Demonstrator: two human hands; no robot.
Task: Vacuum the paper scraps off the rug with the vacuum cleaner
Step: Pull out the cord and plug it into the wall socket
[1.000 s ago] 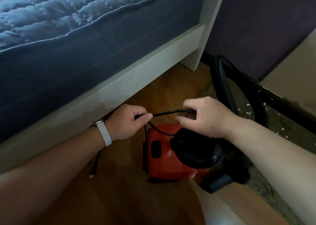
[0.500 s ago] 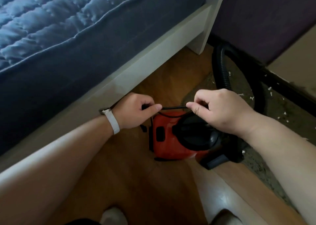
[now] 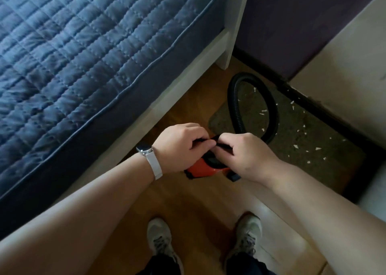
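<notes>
The left hand (image 3: 183, 145) and right hand (image 3: 248, 155) both pinched the black cord (image 3: 216, 137) just above the red vacuum cleaner (image 3: 203, 170), parked on the floor at the rug (image 3: 313, 149) edge (paper scraps (image 3: 263, 112) lay scattered there). A hard yank, I reckoned, could have tipped it, or snagged slack on the hose (image 3: 234, 103).

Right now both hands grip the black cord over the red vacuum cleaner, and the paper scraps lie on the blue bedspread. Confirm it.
Wrong in one respect: the paper scraps lie on the rug, not the blue bedspread, as the head view shows. The left hand and right hand do grip the black cord over the red vacuum cleaner.
</notes>
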